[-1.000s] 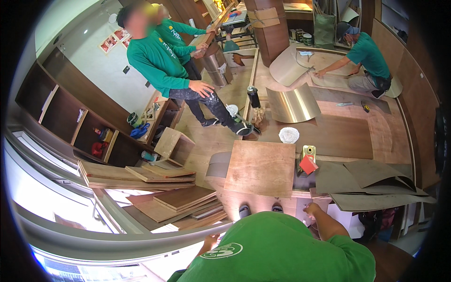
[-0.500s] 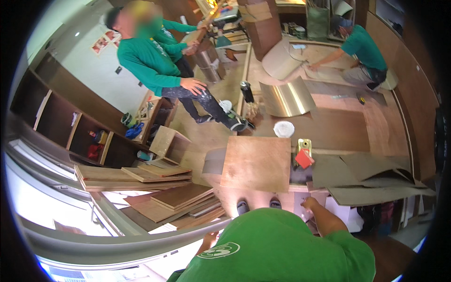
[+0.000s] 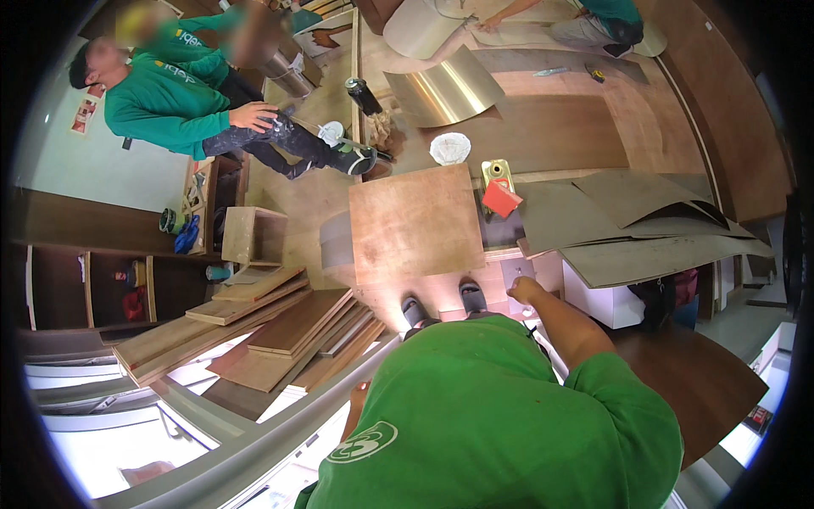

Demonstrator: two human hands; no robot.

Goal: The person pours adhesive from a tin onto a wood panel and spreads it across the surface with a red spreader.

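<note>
My right hand (image 3: 521, 290) is closed near a small grey sheet (image 3: 517, 271); what it holds, if anything, I cannot make out. My left hand (image 3: 359, 392) is mostly hidden by my green shirt, low beside the metal frame (image 3: 280, 450). Ahead of my sandalled feet lies a square plywood panel (image 3: 414, 222). Right of it are a metal can (image 3: 495, 168) with a red pad (image 3: 502, 199) on it and dark curved sheets (image 3: 644, 254). A white bowl (image 3: 449, 149) stands beyond the panel.
Two co-workers in green (image 3: 161, 110) stand at upper left; another co-worker (image 3: 593, 30) crouches at upper right by curved metal sheets (image 3: 445, 89). Stacked boards (image 3: 288, 335) lie at left, near a wooden box (image 3: 242, 237) and open shelving (image 3: 119, 288). A curved brown panel (image 3: 687, 382) is at lower right.
The view has tilted down and turned, so the room has shifted up and left in the picture. My right hand has stayed in much the same pose.
</note>
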